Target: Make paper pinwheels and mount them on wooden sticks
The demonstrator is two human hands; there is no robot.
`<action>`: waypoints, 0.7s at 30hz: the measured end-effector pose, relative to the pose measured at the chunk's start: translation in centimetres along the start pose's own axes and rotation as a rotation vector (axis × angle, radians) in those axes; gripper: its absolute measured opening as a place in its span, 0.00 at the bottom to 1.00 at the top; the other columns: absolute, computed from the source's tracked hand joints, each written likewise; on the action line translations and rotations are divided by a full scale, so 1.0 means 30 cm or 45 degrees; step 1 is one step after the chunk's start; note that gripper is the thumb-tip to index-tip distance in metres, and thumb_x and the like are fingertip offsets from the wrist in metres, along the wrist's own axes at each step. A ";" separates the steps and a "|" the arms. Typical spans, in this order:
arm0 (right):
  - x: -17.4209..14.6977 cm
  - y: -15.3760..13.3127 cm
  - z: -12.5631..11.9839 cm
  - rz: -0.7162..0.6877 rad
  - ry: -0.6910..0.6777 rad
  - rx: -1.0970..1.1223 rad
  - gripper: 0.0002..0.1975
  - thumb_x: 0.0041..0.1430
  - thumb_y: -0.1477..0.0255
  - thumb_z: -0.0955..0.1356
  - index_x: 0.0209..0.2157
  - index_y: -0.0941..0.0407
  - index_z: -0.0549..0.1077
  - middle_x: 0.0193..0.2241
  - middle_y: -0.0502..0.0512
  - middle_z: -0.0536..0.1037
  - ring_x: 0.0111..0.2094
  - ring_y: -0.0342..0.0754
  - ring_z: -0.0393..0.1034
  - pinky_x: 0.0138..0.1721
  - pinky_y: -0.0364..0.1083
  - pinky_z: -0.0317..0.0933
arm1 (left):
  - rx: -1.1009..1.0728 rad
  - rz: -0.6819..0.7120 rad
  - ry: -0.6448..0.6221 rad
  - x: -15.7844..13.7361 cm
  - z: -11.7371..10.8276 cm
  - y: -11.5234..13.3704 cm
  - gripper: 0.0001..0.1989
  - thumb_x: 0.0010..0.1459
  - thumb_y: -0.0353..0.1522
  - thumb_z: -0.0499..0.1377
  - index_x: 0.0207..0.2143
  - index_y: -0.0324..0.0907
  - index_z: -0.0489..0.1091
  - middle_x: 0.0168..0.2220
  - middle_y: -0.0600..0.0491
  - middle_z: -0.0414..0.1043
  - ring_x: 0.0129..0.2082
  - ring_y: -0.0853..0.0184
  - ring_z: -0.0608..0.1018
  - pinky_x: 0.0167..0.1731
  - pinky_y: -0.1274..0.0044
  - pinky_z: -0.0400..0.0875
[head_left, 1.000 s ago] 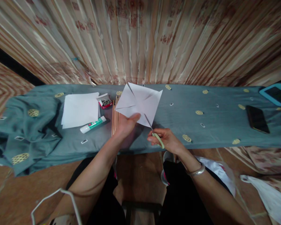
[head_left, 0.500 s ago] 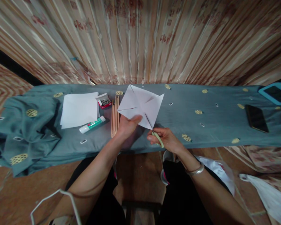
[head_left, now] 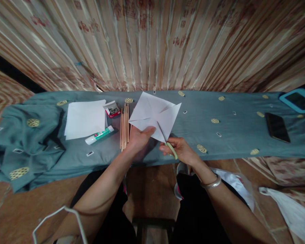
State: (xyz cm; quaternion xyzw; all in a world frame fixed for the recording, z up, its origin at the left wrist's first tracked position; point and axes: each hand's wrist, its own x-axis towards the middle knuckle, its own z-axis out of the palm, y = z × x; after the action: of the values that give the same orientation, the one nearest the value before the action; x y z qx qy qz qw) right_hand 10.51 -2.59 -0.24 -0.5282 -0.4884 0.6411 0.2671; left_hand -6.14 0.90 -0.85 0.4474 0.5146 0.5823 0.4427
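Note:
My left hand (head_left: 140, 138) pinches the lower left edge of a white square sheet of paper (head_left: 165, 117), thumb on top and fingers hidden beneath. Slits run inward from the sheet's corners towards its middle. My right hand (head_left: 179, 149) is closed round the pale green handles of a pair of scissors (head_left: 171, 150). The scissors' blade lies over the paper's near corner and points at the centre. Just left of the sheet, a bundle of thin wooden sticks (head_left: 124, 127) lies on the cloth.
On the cloth-covered table (head_left: 200, 108), a stack of white paper (head_left: 85, 118), an open box of small metal pins (head_left: 113, 110) and a glue stick (head_left: 99, 135) lie left. A phone (head_left: 277, 127) and a blue-framed tablet (head_left: 298, 100) lie right. Bunched cloth (head_left: 40, 135) covers the left end.
The paper has shifted and turned slightly to the right in my left hand. The scissors remain at its near corner, with my right hand almost in the same place.

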 end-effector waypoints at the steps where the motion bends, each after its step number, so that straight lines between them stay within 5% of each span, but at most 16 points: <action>1: 0.000 0.000 0.000 0.002 0.004 0.002 0.24 0.33 0.55 0.79 0.27 0.58 0.76 0.20 0.48 0.74 0.22 0.40 0.68 0.23 0.40 0.62 | -0.010 -0.006 -0.008 -0.001 0.001 -0.003 0.15 0.39 0.32 0.65 0.33 0.40 0.70 0.33 0.48 0.77 0.33 0.60 0.78 0.36 0.69 0.76; 21: 0.001 -0.024 0.012 0.010 0.029 0.055 0.23 0.29 0.57 0.80 0.24 0.58 0.75 0.17 0.45 0.73 0.20 0.38 0.65 0.22 0.40 0.59 | -0.071 -0.058 0.003 -0.017 0.013 0.000 0.19 0.39 0.31 0.64 0.37 0.42 0.66 0.35 0.47 0.77 0.35 0.57 0.79 0.37 0.67 0.75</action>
State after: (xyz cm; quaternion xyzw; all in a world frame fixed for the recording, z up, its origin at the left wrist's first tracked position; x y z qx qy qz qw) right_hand 10.04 -2.42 0.39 -0.5315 -0.4692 0.6467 0.2815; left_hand -5.66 0.48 -0.87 0.4225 0.5087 0.5866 0.4676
